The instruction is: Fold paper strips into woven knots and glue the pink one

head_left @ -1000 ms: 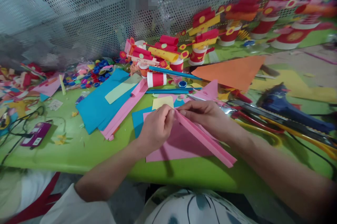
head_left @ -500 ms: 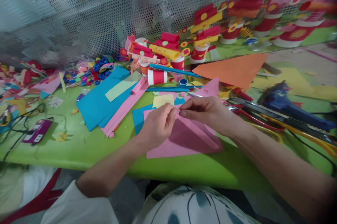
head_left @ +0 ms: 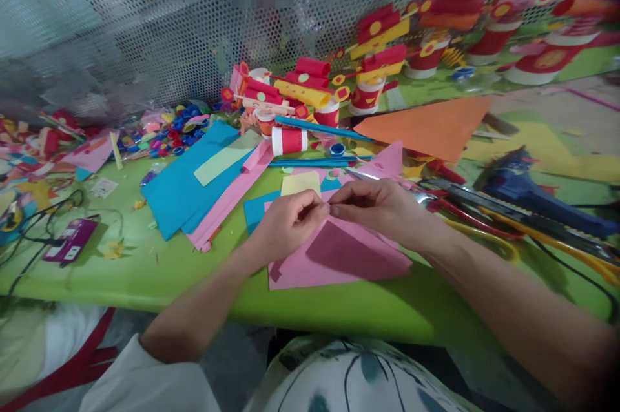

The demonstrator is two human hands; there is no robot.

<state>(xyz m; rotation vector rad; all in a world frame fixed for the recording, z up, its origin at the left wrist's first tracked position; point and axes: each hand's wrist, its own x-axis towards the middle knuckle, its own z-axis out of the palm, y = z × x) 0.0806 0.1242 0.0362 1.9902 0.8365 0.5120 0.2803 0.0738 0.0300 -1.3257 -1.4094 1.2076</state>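
My left hand (head_left: 294,221) and my right hand (head_left: 380,210) meet over the table with fingertips almost touching. Both are closed in a pinch on pink paper (head_left: 334,257), which spreads below them toward the table's front edge. A dark shadow lies across its middle, and the exact pinched spot is hidden by the fingers. Just behind my left hand lies a small pale yellow paper piece (head_left: 301,184), with a blue sheet (head_left: 256,212) partly under the pink one. Scissors (head_left: 484,225) with red handles rest to the right of my right hand.
On the green table (head_left: 203,276) stand several decorated red cups (head_left: 368,95) at the back. A tipped red cup (head_left: 289,141), blue sheets (head_left: 188,186) and an orange sheet (head_left: 431,128) lie nearer. A blue glue gun (head_left: 523,186) and box cutter (head_left: 484,195) are at right, a purple box (head_left: 70,241) at left.
The fingers have come closer together on the pink paper. Its folded strip, which slanted down to the right, has shifted and a shadow now covers more of the sheet.
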